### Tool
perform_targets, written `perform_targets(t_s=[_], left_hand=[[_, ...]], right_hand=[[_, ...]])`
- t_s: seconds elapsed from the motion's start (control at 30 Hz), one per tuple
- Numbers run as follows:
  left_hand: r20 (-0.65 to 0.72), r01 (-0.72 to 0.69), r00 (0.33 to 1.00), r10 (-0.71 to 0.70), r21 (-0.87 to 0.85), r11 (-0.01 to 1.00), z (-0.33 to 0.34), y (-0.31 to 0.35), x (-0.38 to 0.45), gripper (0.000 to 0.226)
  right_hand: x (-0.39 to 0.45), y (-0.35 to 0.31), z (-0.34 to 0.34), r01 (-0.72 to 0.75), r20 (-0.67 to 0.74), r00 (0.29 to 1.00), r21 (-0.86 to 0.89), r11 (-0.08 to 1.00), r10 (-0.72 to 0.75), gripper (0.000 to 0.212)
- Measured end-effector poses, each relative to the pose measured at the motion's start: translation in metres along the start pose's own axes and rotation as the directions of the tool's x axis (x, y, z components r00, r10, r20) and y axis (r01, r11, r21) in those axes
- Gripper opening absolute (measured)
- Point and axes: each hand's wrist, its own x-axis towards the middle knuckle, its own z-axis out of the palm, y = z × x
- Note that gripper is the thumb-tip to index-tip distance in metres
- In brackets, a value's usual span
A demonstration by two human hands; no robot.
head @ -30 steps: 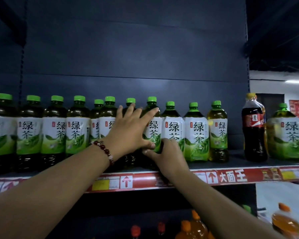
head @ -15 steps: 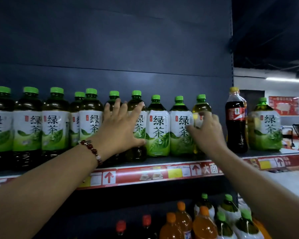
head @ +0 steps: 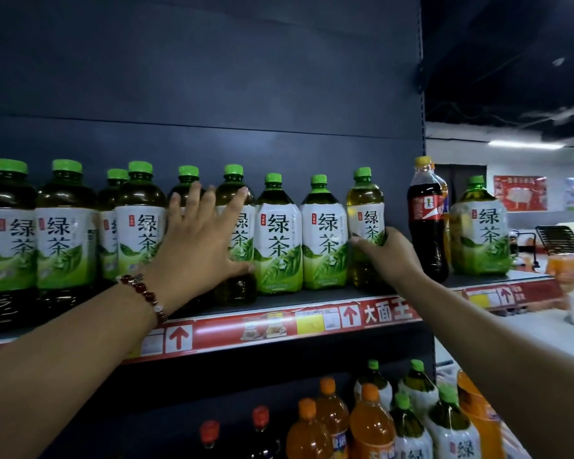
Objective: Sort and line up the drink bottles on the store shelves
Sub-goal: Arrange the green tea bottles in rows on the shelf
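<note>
I see left hand (head: 198,250) flat, fingers spread against green tea bottles (head: 236,226); right hand (head: 386,255) fingers clamped round the pale bottle (head: 367,220).

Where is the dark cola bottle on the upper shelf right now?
In the head view, the cola bottle stands right of centre on the upper shelf, between the right hand and the rightmost green tea bottle.

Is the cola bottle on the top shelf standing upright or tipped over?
Upright: the cola bottle stands on its base on the shelf, yellow cap on top.
</note>
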Motion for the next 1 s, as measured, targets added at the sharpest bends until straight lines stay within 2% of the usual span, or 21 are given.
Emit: perform_targets(t_s=[0.13, 0.2, 0.23, 0.27, 0.33, 0.37, 0.43, 0.53, 0.57, 0.6, 0.63, 0.7, 0.8, 0.87, 0.93, 1.0], left_hand=[[-0.119, -0.037, 0.993, 0.027, -0.079, 0.996, -0.009, 0.017, -0.008, 0.105], [-0.17, -0.058, 0.985, 0.018, -0.234, 0.971, -0.022, 0.03, -0.011, 0.095], [-0.161, -0.05, 0.987, -0.011, -0.369, 0.928, -0.029, 0.036, -0.01, 0.092], [-0.114, -0.027, 0.993, -0.039, -0.531, 0.847, -0.038, 0.041, -0.008, 0.091], [-0.025, 0.01, 0.998, -0.052, -0.804, 0.595, -0.05, 0.048, -0.005, 0.084], [-0.016, 0.019, 0.998, -0.067, -0.865, 0.502, -0.054, 0.049, -0.004, 0.075], [-0.025, 0.044, 0.988, -0.154, -0.904, 0.425, -0.06, 0.041, -0.002, 0.064], [-0.023, 0.087, 0.966, -0.257, -0.908, 0.41, -0.064, 0.017, -0.003, 0.066], [-0.01, 0.103, 0.962, -0.271, -0.91, 0.401, -0.064, 0.008, -0.003, 0.067], [0.003, 0.117, 0.961, -0.278, -0.911, 0.396, -0.064, 0.001, -0.005, 0.067], [0.011, 0.13, 0.96, -0.281, -0.904, 0.408, -0.064, -0.004, -0.006, 0.066], [0.009, 0.143, 0.958, -0.286, -0.881, 0.451, -0.064, -0.01, -0.009, 0.062], [0.001, 0.146, 0.954, -0.298, -0.874, 0.464, -0.062, -0.014, -0.01, 0.061], [0.01, 0.156, 0.954, -0.301, -0.871, 0.466, -0.059, -0.015, -0.01, 0.063], [0.004, 0.156, 0.953, -0.302, -0.862, 0.482, -0.056, -0.016, -0.01, 0.063], [-0.005, 0.152, 0.954, -0.299, -0.852, 0.502, -0.055, -0.016, -0.011, 0.062]], right_hand=[[-0.036, -0.022, -0.01, 0.193, -0.039, 0.981, 0.052, 0.98, -0.191, 0.041], [-0.054, -0.041, -0.013, 0.289, -0.002, 0.957, 0.063, 0.955, -0.289, 0.042], [-0.063, -0.052, -0.013, 0.33, 0.026, 0.943, 0.08, 0.941, -0.333, 0.041], [-0.071, -0.064, -0.011, 0.367, 0.059, 0.925, 0.103, 0.924, -0.374, 0.041], [-0.087, -0.084, -0.002, 0.442, 0.122, 0.882, 0.126, 0.888, -0.456, 0.042], [-0.094, -0.094, 0.004, 0.472, 0.152, 0.86, 0.125, 0.873, -0.487, 0.043], [-0.102, -0.111, 0.014, 0.483, 0.247, 0.831, 0.122, 0.867, -0.498, 0.045], [-0.09, -0.133, 0.006, 0.441, 0.501, 0.744, 0.127, 0.888, -0.442, 0.05], [-0.08, -0.139, 0.003, 0.428, 0.531, 0.724, 0.155, 0.89, -0.441, 0.05], [-0.069, -0.144, 0.002, 0.402, 0.493, 0.749, 0.193, 0.895, -0.443, 0.049], [-0.054, -0.147, 0.006, 0.375, 0.402, 0.808, 0.215, 0.902, -0.432, 0.051], [-0.027, -0.151, 0.023, 0.343, 0.254, 0.896, 0.129, 0.931, -0.365, 0.063], [-0.005, -0.155, 0.059, 0.305, 0.338, 0.902, -0.058, 0.951, -0.269, 0.077], [0.003, -0.156, 0.075, 0.3, 0.329, 0.913, -0.133, 0.945, -0.243, 0.067], [0.01, -0.156, 0.084, 0.317, 0.246, 0.934, -0.228, 0.921, -0.26, 0.047], [0.013, -0.156, 0.086, 0.322, 0.202, 0.941, -0.298, 0.899, -0.27, 0.037]])
